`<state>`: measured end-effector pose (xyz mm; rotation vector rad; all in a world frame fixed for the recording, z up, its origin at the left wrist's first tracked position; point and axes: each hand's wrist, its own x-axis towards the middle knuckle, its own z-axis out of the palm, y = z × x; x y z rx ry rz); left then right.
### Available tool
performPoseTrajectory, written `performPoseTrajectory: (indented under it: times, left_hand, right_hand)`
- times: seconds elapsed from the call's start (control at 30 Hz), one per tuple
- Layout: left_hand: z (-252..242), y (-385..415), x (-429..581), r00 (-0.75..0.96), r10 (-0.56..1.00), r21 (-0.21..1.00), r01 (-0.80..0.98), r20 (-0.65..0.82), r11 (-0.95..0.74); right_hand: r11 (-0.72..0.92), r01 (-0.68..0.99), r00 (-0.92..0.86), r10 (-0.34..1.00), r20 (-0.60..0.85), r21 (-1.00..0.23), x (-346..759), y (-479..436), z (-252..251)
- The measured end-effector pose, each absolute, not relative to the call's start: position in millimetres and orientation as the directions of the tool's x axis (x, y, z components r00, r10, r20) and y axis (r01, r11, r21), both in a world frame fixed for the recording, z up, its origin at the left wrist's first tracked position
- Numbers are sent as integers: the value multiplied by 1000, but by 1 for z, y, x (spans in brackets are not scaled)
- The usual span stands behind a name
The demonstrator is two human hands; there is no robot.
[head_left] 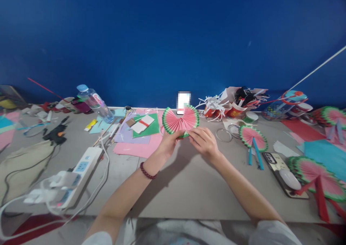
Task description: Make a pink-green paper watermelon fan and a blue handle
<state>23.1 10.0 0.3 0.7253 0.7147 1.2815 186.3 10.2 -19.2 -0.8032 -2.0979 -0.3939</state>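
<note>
I hold the pleated watermelon paper fan [180,119] above the desk [173,191], near the middle of its far edge. My left hand [169,141] and right hand [203,141] both pinch its lower centre, fingers closed on the folds. If one pinch loosens, I think the pleats could spring apart, or the thin paper could tear there.

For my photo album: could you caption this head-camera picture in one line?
Left hand and right hand hold a pleated pink-and-green paper fan by its base over a grey table beside other fans.
</note>
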Motion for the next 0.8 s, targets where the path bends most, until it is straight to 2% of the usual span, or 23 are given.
performPoseTrajectory:
  times: [0.13, 0.43, 0.5, 0.63, 0.73, 0.8]
  left_hand:
    - [2, 10, 22, 138, 990, 813, -572, -37, 110]
    - [-5, 15, 20, 149, 988, 803, -583, -43, 123]
    - [-7, 16, 21, 135, 990, 815, -568, -44, 114]
    - [-11, 19, 19, 137, 991, 816, -573, -2, 81]
    - [-13, 24, 11, 259, 964, 781, -613, 50, 124]
    - [-11, 28, 4, 347, 935, 749, -638, 73, 178]
  right_hand:
    - [767, 639, -496, 465, 733, -55, 190, 11, -17]
    - [803, 590, -496, 446, 745, -88, 190, 12, -15]
    - [781, 610, -416, 462, 783, -137, 188, 12, -15]
    - [684, 664, -107, 486, 867, -301, 184, 13, -16]
    - [616, 654, 83, 518, 852, -439, 188, 16, -14]
    - [599, 567, 164, 591, 790, -566, 193, 21, -13]
